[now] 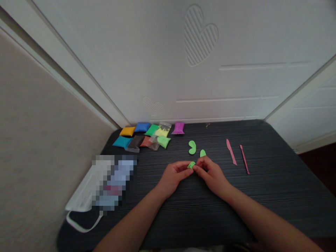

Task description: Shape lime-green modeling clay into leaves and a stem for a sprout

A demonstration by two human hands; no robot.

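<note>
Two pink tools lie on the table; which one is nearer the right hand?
The knife-shaped pink tool, with the broader, flat blade. The other, a slim pink rod, lies farther out from the right hand.

L hand [170, 176] & R hand [214, 176]: bare, five-fingered type, std. Forearms [143, 215], qty 2: bare, slim, narrowing twd wrists [229, 192]. Pale patch [194, 250], btm edge: poss. clothing, unclear.

The table [283, 203] spans the lower frame, a panel [126, 52] behind it; on it, packets [127, 131] mostly left of centre, a mask [81, 196] lower left, a knife [231, 152] and stick [244, 159] right of centre; lower centre, a clay lump [191, 165] between left hand [171, 176] and right hand [214, 178], two clay pieces [193, 147] behind
</note>
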